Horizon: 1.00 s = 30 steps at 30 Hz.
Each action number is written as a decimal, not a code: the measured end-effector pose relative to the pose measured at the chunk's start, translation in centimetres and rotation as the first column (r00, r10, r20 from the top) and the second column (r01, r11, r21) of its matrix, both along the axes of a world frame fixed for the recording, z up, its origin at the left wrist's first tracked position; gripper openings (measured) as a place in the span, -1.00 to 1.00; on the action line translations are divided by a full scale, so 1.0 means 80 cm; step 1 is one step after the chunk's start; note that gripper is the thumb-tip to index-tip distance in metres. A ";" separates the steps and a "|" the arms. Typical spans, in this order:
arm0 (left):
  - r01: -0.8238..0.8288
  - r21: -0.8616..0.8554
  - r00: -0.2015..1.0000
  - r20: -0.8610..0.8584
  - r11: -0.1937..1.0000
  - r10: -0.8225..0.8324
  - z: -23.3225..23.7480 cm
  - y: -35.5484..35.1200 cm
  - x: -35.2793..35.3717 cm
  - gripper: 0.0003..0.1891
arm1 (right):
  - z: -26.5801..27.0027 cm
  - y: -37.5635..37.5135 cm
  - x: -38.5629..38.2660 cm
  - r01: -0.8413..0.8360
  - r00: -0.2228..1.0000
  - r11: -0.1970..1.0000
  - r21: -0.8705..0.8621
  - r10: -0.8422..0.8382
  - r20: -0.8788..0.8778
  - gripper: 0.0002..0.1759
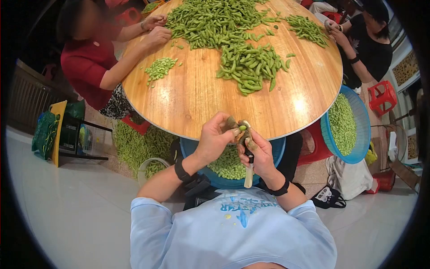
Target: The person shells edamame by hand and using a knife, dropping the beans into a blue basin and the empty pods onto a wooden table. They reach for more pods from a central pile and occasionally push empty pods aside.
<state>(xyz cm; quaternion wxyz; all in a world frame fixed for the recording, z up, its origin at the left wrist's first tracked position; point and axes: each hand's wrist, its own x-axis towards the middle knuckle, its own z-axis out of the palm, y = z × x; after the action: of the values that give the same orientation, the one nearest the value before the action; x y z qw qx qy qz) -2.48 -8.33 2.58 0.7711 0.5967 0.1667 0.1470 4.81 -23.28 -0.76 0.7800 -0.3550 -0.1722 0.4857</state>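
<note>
My left hand (216, 138) is closed, with its thumb and fingertips pinched at a small green soybean pod (242, 127) over the table's front edge. Fingers hide most of that pod. Against it, the fingertips of my right hand (259, 154) meet the left ones. The right hand is wrapped around a small knife (249, 174) with a dark upper part and a pale lower end pointing down. Dark coverings or stains show on several fingertips. Below both hands, a blue basin (277, 154) holds shelled green beans (228, 165).
On the round wooden table (179, 103) lie a large heap of pods (215, 22), a nearer pile (251, 65) and shelled beans (160, 69). People work at left and right. A blue basket (365, 130) of beans stands right. Pods (134, 148) cover the floor left.
</note>
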 end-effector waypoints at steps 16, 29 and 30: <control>-0.138 -0.228 0.979 0.113 0.964 0.168 -0.002 -0.012 -0.004 -0.84 | 0.005 0.011 -0.006 0.096 0.995 0.995 0.017 -0.096 0.023 -0.59; 0.090 -0.413 0.994 -0.024 0.906 -0.110 -0.019 -0.002 0.000 -0.84 | -0.016 -0.008 0.019 0.349 0.368 0.934 0.078 -0.213 0.905 -0.59; 0.092 -0.409 0.993 -0.025 0.908 -0.112 -0.016 -0.003 0.000 -0.84 | -0.019 -0.008 0.023 0.374 0.360 0.924 0.080 -0.224 0.906 -0.60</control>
<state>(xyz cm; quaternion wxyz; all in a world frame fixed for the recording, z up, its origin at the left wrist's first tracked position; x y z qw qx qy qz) -2.48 -8.60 1.27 0.8809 0.4341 0.1806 0.0541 6.65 -23.91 -2.28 0.6122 -0.6377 -0.4607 0.0793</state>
